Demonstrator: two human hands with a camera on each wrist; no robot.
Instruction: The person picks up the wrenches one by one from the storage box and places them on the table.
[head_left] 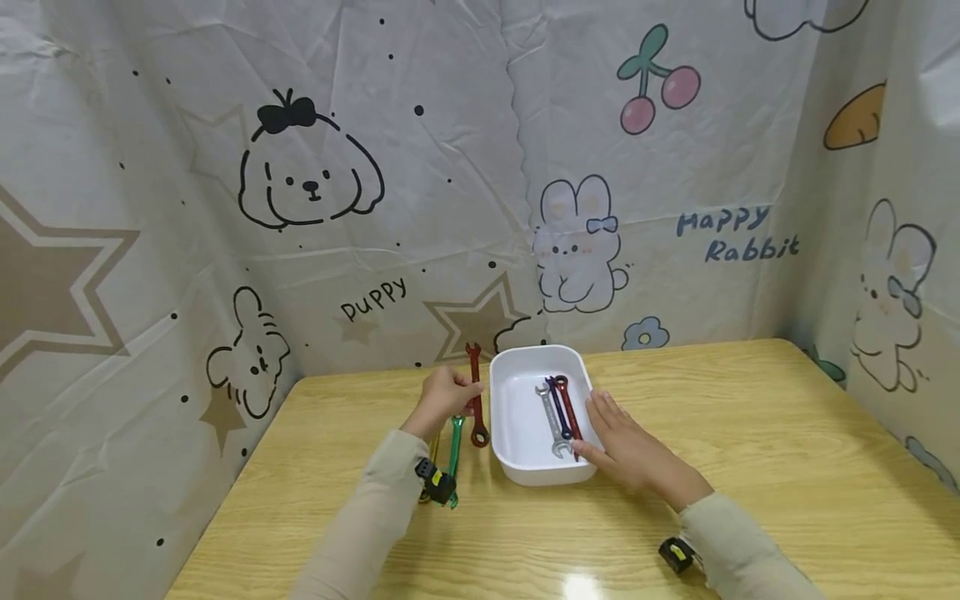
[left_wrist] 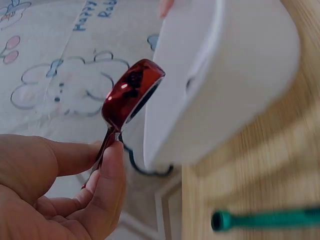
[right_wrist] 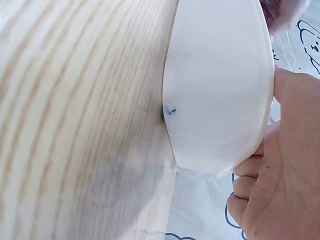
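- Red wrench (head_left: 478,419): pinched between thumb and fingers in your left hand (head_left: 447,392), just left of the white bin; long axis roughly along the bin's left wall, ring end toward you, forked end away.
- White bin (head_left: 543,477): on the tabletop (head_left: 750,433); your left grip, with the wrench, is nearer its left wall.
- Right hand (head_left: 626,442): rests at the bin's right rim, fingers mostly straight, no wrench in that grip.
- Bin contents, right half: silver wrench (head_left: 552,419), blue wrench (head_left: 558,407), second red wrench (head_left: 569,412).
- Left of bin: green wrench (head_left: 455,450); yellow wrench (head_left: 435,450), partly hidden.
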